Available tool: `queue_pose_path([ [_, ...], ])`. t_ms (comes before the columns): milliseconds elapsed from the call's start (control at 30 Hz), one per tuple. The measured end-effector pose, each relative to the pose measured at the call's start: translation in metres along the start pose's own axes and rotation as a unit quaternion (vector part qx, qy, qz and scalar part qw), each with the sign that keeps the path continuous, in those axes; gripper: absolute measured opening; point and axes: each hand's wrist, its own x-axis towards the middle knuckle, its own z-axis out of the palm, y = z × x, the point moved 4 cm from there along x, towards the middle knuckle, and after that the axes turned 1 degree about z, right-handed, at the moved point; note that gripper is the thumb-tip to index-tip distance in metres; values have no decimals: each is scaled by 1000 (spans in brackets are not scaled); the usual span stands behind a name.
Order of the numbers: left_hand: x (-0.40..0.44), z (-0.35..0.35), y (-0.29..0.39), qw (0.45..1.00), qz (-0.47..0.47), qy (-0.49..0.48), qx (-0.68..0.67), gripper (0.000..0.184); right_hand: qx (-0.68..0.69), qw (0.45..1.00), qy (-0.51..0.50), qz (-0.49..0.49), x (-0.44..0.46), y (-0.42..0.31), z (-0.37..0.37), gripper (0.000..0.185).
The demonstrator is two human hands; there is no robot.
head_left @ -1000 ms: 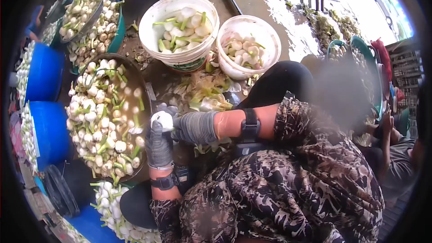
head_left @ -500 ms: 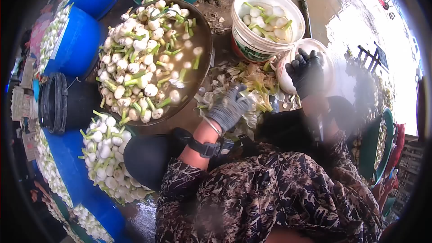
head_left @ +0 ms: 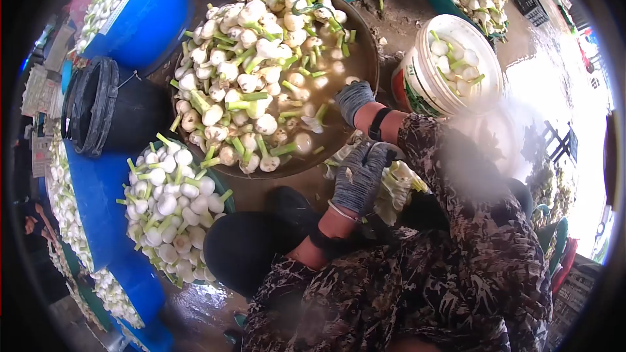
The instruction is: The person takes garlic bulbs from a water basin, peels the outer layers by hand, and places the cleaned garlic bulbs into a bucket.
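My right hand, in a grey glove, reaches to the right rim of a wide round basin. Its fingers look loosely bent and apart over the water, close to a pale bulb. The basin holds murky water and a heap of white bulbs with cut green stems, like fresh garlic or onions. Just below, my left hand, gloved too, is closed above pale peels; whatever it grips is hidden. A white bucket with several cleaned bulbs inside stands to the right.
A tub of clean white bulbs sits at my left knee, beside a black bucket. Blue tubs line the left side. Green tubs of bulbs stand at the back. A black crate lies far right.
My right hand has swung left from beside the white bucket to the basin's edge. My left hand, formerly over the peels, is drawn slightly nearer and closed. The view has shifted.
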Motion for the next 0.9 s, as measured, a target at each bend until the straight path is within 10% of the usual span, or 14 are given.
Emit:
queue_pose_path([
  [200, 6, 1, -9, 988, 24, 103, -110, 37, 155, 974, 158, 45, -13, 47, -15, 17],
  [267, 18, 13, -48, 888, -217, 27, -406, 49, 522, 817, 244, -4, -35, 81, -2, 19],
  [300, 18, 18, -41, 850, -237, -43, -468, 51, 664, 737, 105, 68, -79, 87, -27, 22],
  [333, 20, 25, -44, 824, -220, -76, -516, 57, 829, 547, 31, 114, -109, 89, -21, 21],
  [433, 16, 38, -1, 725, -175, -195, -637, 56, 957, 285, -42, 41, -177, 76, -13, 18],
  [500, 7, 50, 7, 771, -131, -199, -591, 43, 979, 196, -49, 2, -199, 69, -4, 17],
  [600, 2, 60, 9, 838, -96, -155, -514, 39, 929, 338, 36, 144, -210, 75, 17, 27],
  [667, -1, 62, 9, 870, -72, -126, -471, 40, 717, 639, 211, 182, -231, 91, 6, 25],
  [767, 1, 64, 8, 911, -7, -75, -405, 43, 565, 691, 433, 126, -275, 87, -20, 15],
  [900, 1, 67, 7, 954, 27, -39, -296, 43, 517, 717, 443, 149, -289, 78, -25, 10],
])
